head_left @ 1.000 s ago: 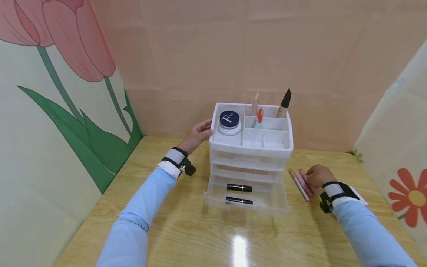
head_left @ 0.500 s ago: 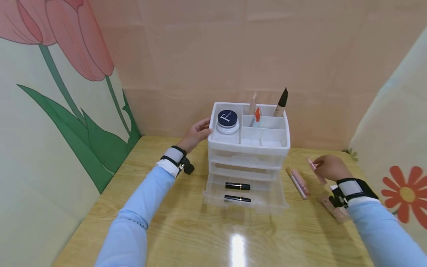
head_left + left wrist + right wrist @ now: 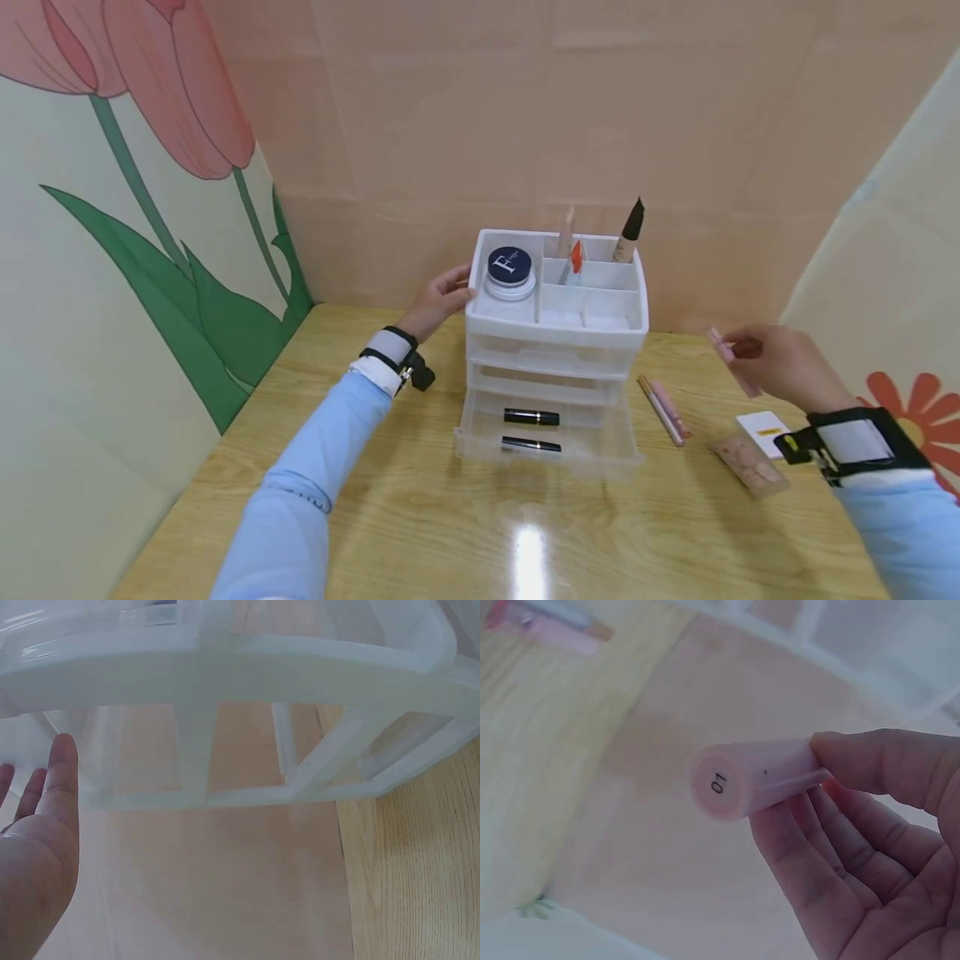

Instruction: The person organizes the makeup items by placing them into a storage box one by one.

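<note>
The left hand [image 3: 438,300] rests with straight, relaxed fingers against the left wall of the white drawer organizer [image 3: 555,333], holding nothing. The organizer's bottom drawer [image 3: 547,442] stands pulled out with two black lipsticks [image 3: 531,417] lying in it. To its right, two pink tubes [image 3: 663,408] lie on the wooden table [image 3: 420,517], and the right hand [image 3: 783,367] pinches a pink lip-gloss tube [image 3: 733,360] between thumb and fingers, lifted above the table well apart from the organizer.

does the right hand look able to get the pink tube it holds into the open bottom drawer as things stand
Probably yes. The right hand pinches the pink tube in the air to the right of the organizer. The bottom drawer is pulled out, open from above, holding only two black lipsticks, with nothing between.
</note>
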